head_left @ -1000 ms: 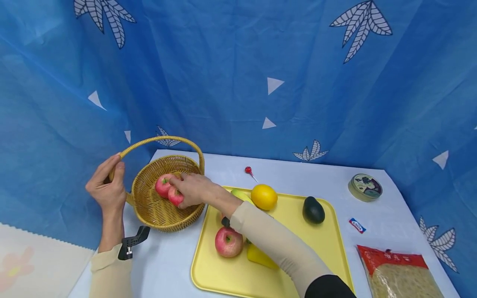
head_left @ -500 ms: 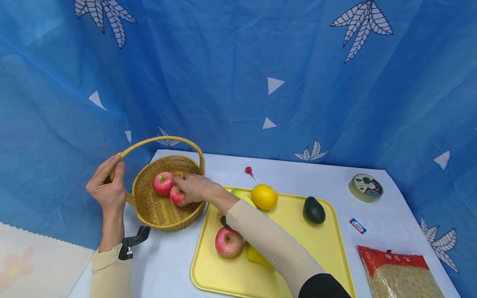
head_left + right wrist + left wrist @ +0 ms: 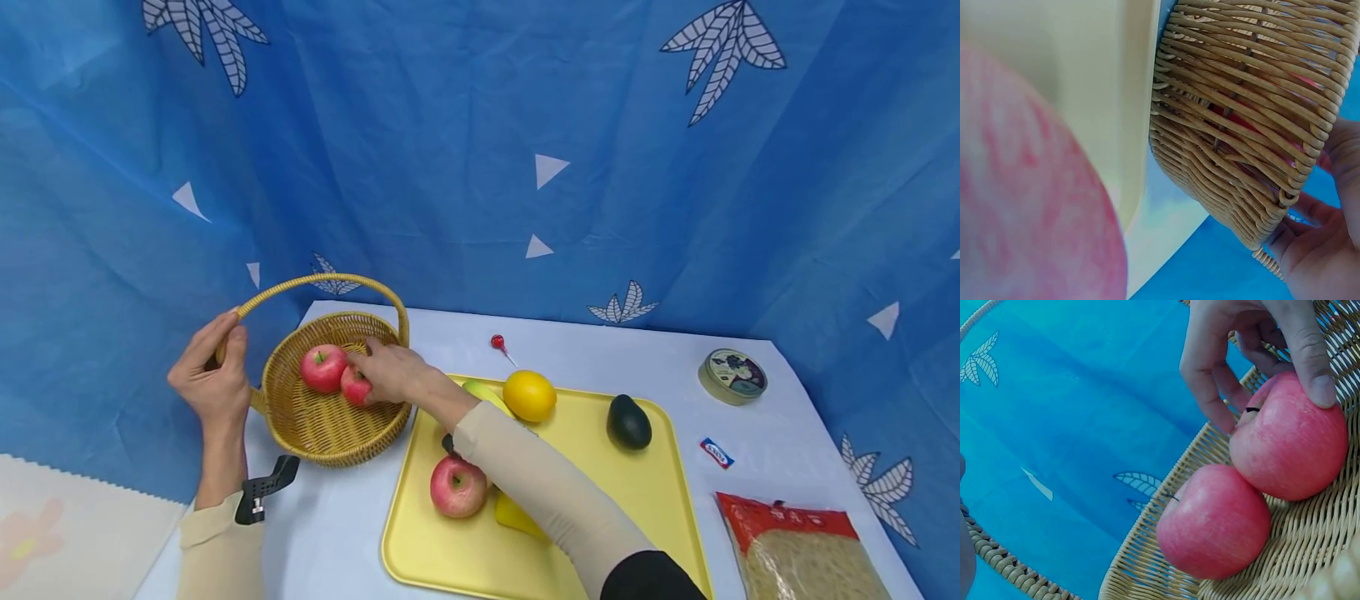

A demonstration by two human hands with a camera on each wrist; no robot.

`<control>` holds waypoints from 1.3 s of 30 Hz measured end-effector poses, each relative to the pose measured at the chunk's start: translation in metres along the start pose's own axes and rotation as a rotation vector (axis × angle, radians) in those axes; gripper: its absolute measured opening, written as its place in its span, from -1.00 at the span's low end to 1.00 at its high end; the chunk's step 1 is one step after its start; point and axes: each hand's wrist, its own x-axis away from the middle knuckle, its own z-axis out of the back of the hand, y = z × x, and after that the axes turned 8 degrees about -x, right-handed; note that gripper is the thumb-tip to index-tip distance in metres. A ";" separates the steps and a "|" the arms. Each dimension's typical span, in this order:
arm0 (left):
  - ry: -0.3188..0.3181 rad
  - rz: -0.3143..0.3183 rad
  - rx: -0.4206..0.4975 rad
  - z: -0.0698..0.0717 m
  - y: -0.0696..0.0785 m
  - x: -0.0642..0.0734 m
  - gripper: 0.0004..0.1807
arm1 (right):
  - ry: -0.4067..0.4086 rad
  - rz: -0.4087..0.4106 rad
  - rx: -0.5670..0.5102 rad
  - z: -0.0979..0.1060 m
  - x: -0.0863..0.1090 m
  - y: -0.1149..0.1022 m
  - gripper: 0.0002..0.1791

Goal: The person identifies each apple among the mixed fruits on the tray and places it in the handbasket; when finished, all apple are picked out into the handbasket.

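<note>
My left hand [image 3: 212, 368] grips the handle [image 3: 330, 278] of a round wicker basket [image 3: 339, 457], at the handle's left side. Two red apples lie inside. My right hand [image 3: 392, 372] reaches over the basket's right rim and holds the right-hand apple [image 3: 355, 387] from above. The left wrist view shows the thumb and fingers spread around this apple [image 3: 1294, 440], near its stem. The other apple [image 3: 1215, 522] rests against it on the woven bottom. From the right wrist, the basket wall [image 3: 1229, 125] hides most of both apples.
A yellow tray [image 3: 442, 571] right of the basket carries another apple [image 3: 458, 488], a lemon [image 3: 529, 396], an avocado [image 3: 628, 422] and yellow things partly under my right arm. Around it lie a lollipop [image 3: 498, 342], a round tin [image 3: 732, 377], a small wrapped packet [image 3: 717, 452] and a red-topped bag [image 3: 802, 550].
The left apple has rolled a little left in the basket and shows more fully. My right hand has eased slightly back to the right. The left hand keeps its grip on the handle.
</note>
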 end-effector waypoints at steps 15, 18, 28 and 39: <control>0.000 0.004 -0.015 0.000 0.001 -0.001 -0.84 | 0.054 -0.075 -0.124 -0.001 -0.004 0.002 -0.36; -0.005 0.007 -0.018 0.000 0.001 -0.001 -0.84 | 0.061 -0.084 -0.138 -0.002 -0.006 0.003 -0.35; 0.000 -0.003 -0.027 0.000 0.001 -0.001 -0.84 | 0.057 -0.106 -0.147 -0.002 -0.012 0.005 -0.34; 0.003 0.005 -0.045 0.001 0.002 0.000 -0.84 | -0.005 -0.072 -0.191 0.005 -0.015 0.009 -0.25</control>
